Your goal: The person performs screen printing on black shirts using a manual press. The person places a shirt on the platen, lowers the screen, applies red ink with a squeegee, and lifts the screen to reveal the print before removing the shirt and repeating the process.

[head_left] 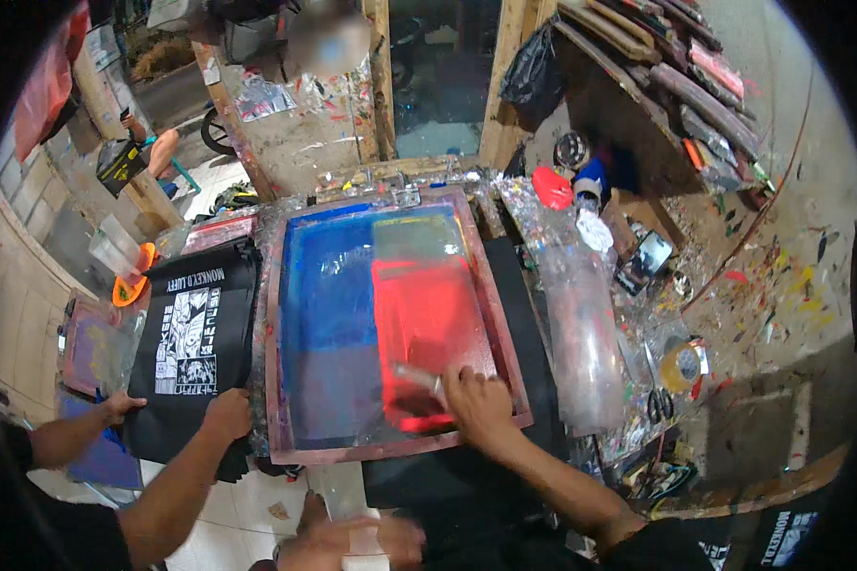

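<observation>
My right hand (478, 404) grips a pale, blurred scraper (414, 379) over red ink in the wooden-framed screen (328, 290), which also holds blue and olive patches. At the bottom centre, a motion-smeared hand, apparently my left hand (352, 544), has something white on it; its fingers are unclear. To the left, another person's two hands (229, 414) appear to grip the near corners of a stack of black fabric (162, 414) with a white printed design. Black fabric (505, 262) also shows beneath the screen.
Paint-spattered bench with a clear plastic roll (581, 343), scissors (659, 400), tape (681, 368), red item (552, 188) and phone-like device (647, 257) at right. An orange object (133, 285) lies left. Stacked boards (695, 95) lean back right. Another person's leg (162, 152) shows back left.
</observation>
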`<state>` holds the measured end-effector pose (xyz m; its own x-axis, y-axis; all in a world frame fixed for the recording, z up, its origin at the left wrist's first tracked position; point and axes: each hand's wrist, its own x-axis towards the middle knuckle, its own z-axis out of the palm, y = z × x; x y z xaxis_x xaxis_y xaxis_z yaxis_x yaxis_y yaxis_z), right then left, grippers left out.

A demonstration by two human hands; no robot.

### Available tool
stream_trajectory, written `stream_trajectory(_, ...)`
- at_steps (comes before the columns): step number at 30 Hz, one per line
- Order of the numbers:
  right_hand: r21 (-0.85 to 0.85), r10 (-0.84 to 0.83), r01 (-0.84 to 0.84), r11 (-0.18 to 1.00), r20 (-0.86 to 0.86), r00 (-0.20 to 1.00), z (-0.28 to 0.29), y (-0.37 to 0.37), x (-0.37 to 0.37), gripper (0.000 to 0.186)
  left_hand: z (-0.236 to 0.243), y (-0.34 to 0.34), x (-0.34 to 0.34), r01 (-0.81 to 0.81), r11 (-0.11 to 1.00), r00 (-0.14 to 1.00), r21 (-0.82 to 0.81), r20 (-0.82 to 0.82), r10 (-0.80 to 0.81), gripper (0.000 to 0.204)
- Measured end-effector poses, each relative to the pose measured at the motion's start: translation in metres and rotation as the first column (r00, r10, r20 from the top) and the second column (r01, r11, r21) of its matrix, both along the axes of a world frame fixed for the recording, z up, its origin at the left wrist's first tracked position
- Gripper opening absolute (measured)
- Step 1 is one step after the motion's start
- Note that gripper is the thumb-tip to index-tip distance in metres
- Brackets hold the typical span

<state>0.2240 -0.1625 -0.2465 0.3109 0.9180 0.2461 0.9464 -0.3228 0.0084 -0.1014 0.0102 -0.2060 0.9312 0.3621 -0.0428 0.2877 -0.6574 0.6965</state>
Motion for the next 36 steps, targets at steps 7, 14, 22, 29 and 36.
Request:
stream_trajectory(7, 0.011, 0.361, -0.364, 0.931, -0.162, 0.918, 0.037, 0.118, 0.060, 0.043, -0.032, -0.084, 0.033, -0.455, 0.788, 0.885, 0.414, 0.114, 0.451, 0.069)
stream_trajectory(14, 0.098, 0.305, -0.306, 0.947, 0.024, 0.952, 0.025, 0.182, 0.111, 0.048, -0.061, -0.084, 0.021, -0.462, 0.748, 0.876, 0.477, 0.115, 0.468, 0.048)
stream_trajectory(22, 0.104, 0.394, -0.389, 0.915, -0.026, 0.919, 0.014, -0.010, -0.009, 0.013, -0.047, -0.080, 0.025, -0.488, 0.774, 0.869, 0.402, 0.149, 0.471, 0.045)
stream_trajectory(29, 0.213, 0.337, -0.329, 0.920, -0.006, 0.941, 0.060, -0.019, -0.018, 0.043, -0.023, -0.067, 0.027, -0.465, 0.778, 0.885, 0.422, 0.195, 0.424, 0.048)
stream_trajectory(36, 0.563, 0.199, -0.322, 0.762, 0.270, 0.942, 0.168, 0.012, 0.016, 0.054, 0.126, -0.041, 0.074, -0.569, 0.547, 0.817, 0.614, 0.498, 0.291, 0.045)
